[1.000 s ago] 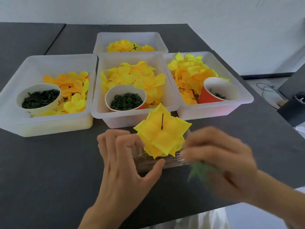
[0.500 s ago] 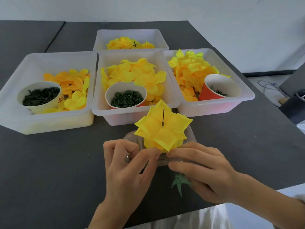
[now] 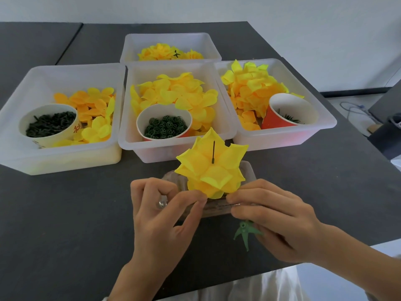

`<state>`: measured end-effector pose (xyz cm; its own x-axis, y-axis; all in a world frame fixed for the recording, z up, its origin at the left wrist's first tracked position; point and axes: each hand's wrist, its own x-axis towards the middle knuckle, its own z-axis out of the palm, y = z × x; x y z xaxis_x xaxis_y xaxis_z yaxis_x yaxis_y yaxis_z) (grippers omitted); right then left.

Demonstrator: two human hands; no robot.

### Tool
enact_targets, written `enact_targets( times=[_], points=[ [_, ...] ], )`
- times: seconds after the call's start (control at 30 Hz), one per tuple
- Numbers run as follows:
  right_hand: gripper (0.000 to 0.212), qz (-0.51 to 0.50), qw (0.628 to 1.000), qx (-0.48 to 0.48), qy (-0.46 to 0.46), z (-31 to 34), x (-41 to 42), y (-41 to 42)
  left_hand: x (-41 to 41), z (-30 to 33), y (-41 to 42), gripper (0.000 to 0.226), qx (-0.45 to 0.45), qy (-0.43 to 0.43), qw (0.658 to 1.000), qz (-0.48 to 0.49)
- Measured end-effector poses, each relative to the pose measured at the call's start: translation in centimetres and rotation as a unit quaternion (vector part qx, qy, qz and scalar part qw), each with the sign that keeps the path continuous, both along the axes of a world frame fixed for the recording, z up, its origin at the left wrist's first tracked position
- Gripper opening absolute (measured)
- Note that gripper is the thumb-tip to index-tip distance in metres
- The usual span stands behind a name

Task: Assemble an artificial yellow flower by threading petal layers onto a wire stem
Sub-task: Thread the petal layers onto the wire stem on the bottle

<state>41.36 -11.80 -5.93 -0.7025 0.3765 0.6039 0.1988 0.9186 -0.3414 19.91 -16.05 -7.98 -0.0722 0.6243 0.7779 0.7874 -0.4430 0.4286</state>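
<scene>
A yellow flower (image 3: 211, 169) of stacked petal layers is held up over the dark table, with a thin dark wire stem (image 3: 213, 152) poking out of its centre. My left hand (image 3: 161, 213) pinches the flower's lower left edge between thumb and forefinger. My right hand (image 3: 274, 216) pinches its lower right edge, and a green star-shaped calyx piece (image 3: 245, 232) is tucked under that hand's lower fingers. What lies under the flower between my hands is mostly hidden.
Behind the flower stand translucent bins (image 3: 176, 148) of loose yellow and orange petals, each front bin holding a paper cup (image 3: 163, 120) of dark green parts. A clear plastic tray (image 3: 247, 170) lies under my hands. The table's edge (image 3: 338, 247) runs close on the right.
My right hand swept in from the right with the green calyx and closed on the flower's lower edge. My left thumb and forefinger closed onto the flower from the other side.
</scene>
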Motion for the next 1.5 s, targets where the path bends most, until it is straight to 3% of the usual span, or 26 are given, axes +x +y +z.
enact_targets(
  times=[0.17, 0.27, 0.37, 0.47, 0.57, 0.67, 0.83, 0.97, 1.27, 1.5],
  points=[
    [0.023, -0.010, 0.999, 0.015, 0.047, 1.6, -0.2, -0.6, -0.1, 0.6, -0.6, 0.025, -0.021, -0.043, 0.999, -0.001],
    [0.034, -0.057, 0.995, 0.012, 0.084, 3.7, -0.6, -0.1, 0.0, 1.7, -0.7, 0.046, -0.069, -0.084, 0.994, 0.010],
    [0.029, -0.084, 0.995, 0.000, 0.055, 4.8, -1.3, 1.0, 0.5, 2.8, 0.0, 0.062, -0.120, -0.080, 0.990, 0.004],
    [0.026, -0.117, 0.992, 0.000, 0.042, 5.4, -1.8, 1.6, 0.8, 2.9, 0.4, 0.061, -0.165, -0.054, 0.985, 0.010],
    [0.026, -0.214, 0.974, 0.037, 0.061, 6.8, -2.2, 2.9, 0.5, 2.5, 0.4, 0.052, -0.173, -0.042, 0.984, 0.004],
    [0.029, -0.273, 0.958, 0.084, -0.011, 8.3, -3.1, 5.1, 0.3, 2.1, 0.2, 0.045, -0.174, -0.030, 0.984, -0.010],
    [0.028, -0.198, 0.941, 0.254, -0.100, 9.6, -4.8, 6.7, 0.1, 2.5, 0.1, 0.042, -0.162, -0.027, 0.986, -0.024],
    [0.027, -0.134, 0.925, 0.334, -0.125, 9.6, -4.5, 7.1, 0.0, 3.4, 0.2, 0.038, -0.146, 0.008, 0.987, -0.068],
    [0.025, -0.077, 0.900, 0.417, -0.097, 8.9, -4.1, 7.1, -0.1, 3.5, 0.2, 0.036, -0.166, 0.040, 0.982, -0.085],
    [0.023, -0.054, 0.886, 0.440, -0.138, 9.0, -3.7, 7.8, -0.1, 3.5, 0.2, 0.033, -0.165, 0.034, 0.982, -0.090]
  ],
)
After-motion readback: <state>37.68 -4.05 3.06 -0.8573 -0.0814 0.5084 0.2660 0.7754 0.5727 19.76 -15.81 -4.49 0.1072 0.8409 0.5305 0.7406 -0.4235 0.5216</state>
